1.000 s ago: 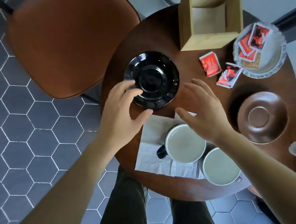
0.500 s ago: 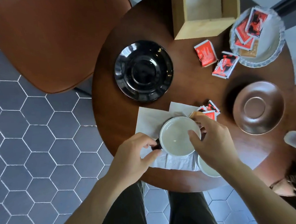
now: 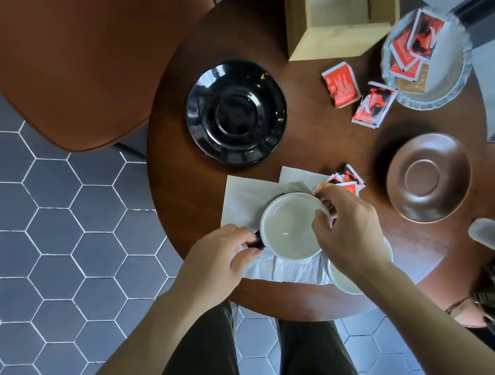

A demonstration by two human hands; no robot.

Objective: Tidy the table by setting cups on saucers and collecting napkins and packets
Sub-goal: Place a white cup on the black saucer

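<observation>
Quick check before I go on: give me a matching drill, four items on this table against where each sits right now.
Items:
1. black saucer
2. brown saucer
3. black-handled cup
4. glass dish

Places:
A. on the white napkin, both hands on it
B. far right edge, holding red packets
C. bare, left of centre
D. bare, right side, nearer than the dish

Pairs: 1-C, 2-D, 3-A, 4-B

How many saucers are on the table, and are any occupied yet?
2, both bare. The black saucer sits at the table's far left, beyond the napkins. The brown saucer sits at the right edge, below the dish of packets. None seems hidden.
</observation>
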